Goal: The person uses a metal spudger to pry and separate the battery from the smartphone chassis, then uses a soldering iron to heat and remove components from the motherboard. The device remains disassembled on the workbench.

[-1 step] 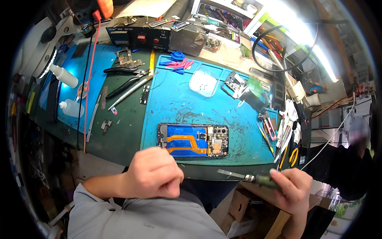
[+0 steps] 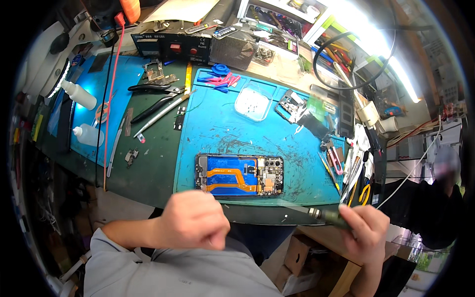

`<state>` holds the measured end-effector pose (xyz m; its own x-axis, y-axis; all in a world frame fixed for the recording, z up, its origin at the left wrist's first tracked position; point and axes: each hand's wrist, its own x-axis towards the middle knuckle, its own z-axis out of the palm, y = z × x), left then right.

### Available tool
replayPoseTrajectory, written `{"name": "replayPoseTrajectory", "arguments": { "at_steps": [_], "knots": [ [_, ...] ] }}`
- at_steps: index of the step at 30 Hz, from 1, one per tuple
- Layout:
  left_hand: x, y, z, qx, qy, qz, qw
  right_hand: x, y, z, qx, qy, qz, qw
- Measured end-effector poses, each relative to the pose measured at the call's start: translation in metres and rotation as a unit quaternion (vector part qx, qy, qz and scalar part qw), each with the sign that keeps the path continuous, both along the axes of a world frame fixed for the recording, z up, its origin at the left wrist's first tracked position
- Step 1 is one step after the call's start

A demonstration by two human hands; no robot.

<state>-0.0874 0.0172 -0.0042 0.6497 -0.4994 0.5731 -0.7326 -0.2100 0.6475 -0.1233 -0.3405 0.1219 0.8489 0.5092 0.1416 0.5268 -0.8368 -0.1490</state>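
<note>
My left hand is closed in a loose fist below the opened phone; what it holds, if anything, is hidden. My right hand grips a green-handled blade tool, whose thin blurred blade points left and up along the front edge of the mat. The phone lies face down on the blue mat, its blue interior, orange flex cables and circuit board exposed. A clear container of small parts and a partly dismantled assembly rest above it.
Pliers, plastic pry picks and white bottles lie to the left and back. Assorted hand tools crowd the right edge. A black equipment box stands at the back, and a dark-clothed person is at the right.
My left hand has dropped slightly toward me. The blade in my right hand has tilted and risen a little toward the phone.
</note>
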Motion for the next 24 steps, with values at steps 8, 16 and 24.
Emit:
{"name": "replayPoseTrajectory", "arguments": {
  "at_steps": [8,16,24],
  "knots": [
    [-0.028,-0.027,-0.025,0.020,-0.047,-0.226,0.973,0.059,0.008,-0.011,-0.097,-0.037,-0.015,0.994],
    [-0.003,0.012,-0.017,-0.055,-0.093,-0.053,0.993,0.081,0.010,-0.016,-0.118,0.009,0.017,0.993],
    [0.021,0.040,0.000,0.167,0.046,0.161,0.972,0.083,0.008,-0.014,-0.115,0.033,0.009,0.993]
  ]
}}
